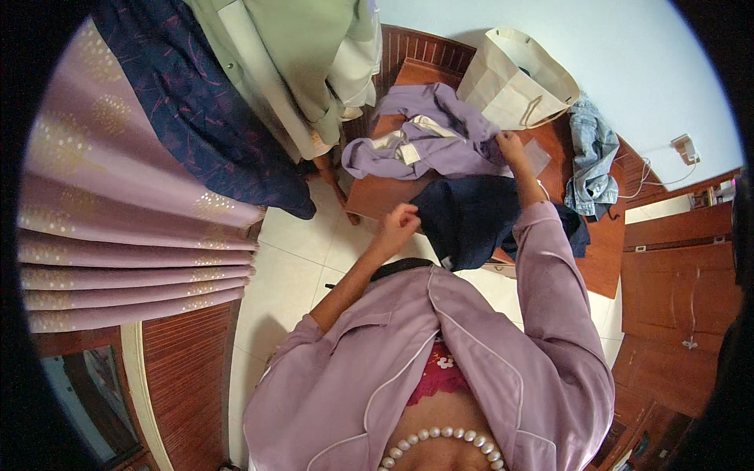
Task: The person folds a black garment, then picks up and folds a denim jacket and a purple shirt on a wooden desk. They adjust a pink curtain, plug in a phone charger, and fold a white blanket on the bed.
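Note:
A lavender garment (439,150) with pale lining and a white tag lies crumpled across the wooden desk. My right hand (511,147) pinches the right end of it, beside a small clear plastic sheet (537,156). Dark navy clothing (465,215) hangs over the desk's near edge, below the lavender cloth and partly behind my right forearm. At its left border is my left hand (402,224), fingers curled; whether they grip the navy cloth cannot be told.
The reddish wooden desk (598,268) also bears a cream paper bag (495,82) and a blue denim garment (592,159). Clothes (283,70) hang at upper left beside a pink curtain (88,194). A white cable runs from a wall plug (685,149). Wooden cabinets (677,294) stand right.

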Motion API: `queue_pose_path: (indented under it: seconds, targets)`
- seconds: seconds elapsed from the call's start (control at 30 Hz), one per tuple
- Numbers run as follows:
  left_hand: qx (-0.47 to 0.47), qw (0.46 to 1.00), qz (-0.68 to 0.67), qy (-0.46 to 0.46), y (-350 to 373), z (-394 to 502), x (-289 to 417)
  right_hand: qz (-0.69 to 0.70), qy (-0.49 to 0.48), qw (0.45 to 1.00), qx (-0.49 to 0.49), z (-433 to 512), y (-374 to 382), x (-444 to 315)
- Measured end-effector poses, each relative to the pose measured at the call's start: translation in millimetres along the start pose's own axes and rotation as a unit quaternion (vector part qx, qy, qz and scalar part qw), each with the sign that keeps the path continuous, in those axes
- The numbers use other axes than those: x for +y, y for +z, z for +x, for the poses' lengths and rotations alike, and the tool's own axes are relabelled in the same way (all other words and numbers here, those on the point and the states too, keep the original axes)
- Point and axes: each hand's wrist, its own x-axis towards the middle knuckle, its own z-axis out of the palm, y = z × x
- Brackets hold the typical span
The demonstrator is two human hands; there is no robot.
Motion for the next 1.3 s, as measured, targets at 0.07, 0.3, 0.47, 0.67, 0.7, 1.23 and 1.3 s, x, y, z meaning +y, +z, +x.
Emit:
queue_pose_path:
  seconds: [0.07, 0.3, 0.47, 0.67, 0.7, 1.23, 1.3]
  targets:
    - [0.031, 0.995, 0.009, 0.096, -9, 14, 14, 0.321, -0.067, 0.941, -0.080, -17, -13, -22]
    - [0.206, 0.950, 0.073, 0.222, -38, 64, 97, 0.575, -0.116, 0.787, -0.190, -124, -103, -128]
    - [0.221, 0.861, 0.251, 0.382, -41, 115, 158, 0.548, -0.179, 0.777, -0.253, -162, -135, -141]
    - [0.065, 0.960, 0.066, 0.264, -66, 162, 210, 0.600, -0.159, 0.773, -0.137, -160, -157, -129]
    - [0.058, 0.965, 0.040, 0.254, -76, 169, 226, 0.612, -0.161, 0.765, -0.117, -158, -160, -126]
    - [0.014, 0.939, 0.013, 0.343, -161, 123, 378, 0.459, -0.191, 0.867, 0.017, -166, -189, -190]
    - [-0.011, 0.933, -0.074, 0.352, -175, 116, 376, 0.437, -0.262, 0.860, -0.016, -191, -199, -209]
